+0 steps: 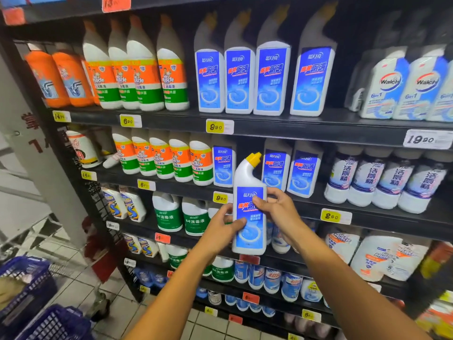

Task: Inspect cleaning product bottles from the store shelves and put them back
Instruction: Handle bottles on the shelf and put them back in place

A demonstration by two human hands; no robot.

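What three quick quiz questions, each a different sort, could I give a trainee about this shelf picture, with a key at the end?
1. True or false: the held bottle has a yellow cap.
2. Which hand grips the bottle higher up? A) left hand B) right hand
3. Fill in: the yellow price tag just left of the held bottle reads ____.

Key: 1 true; 2 B; 3 9.90
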